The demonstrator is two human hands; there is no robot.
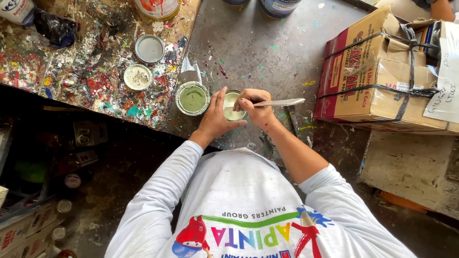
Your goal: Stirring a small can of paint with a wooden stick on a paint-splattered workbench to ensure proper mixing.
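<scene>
My left hand (216, 118) wraps around a small open can of pale green paint (232, 102) standing on the grey floor. My right hand (254, 103) sits over the can's rim and grips a flat metal tool (282, 102) whose blade points to the right. Just left of that can stands a second open can of darker green paint (192, 98). Two round lids (149, 48) (137, 77) lie on the paint-splattered board (86, 67) at the upper left.
A strapped cardboard box (382, 76) sits on a slab at the right. Larger paint cans (278, 6) stand along the top edge. Small tins (72, 180) and cartons lie in the dark area at the lower left.
</scene>
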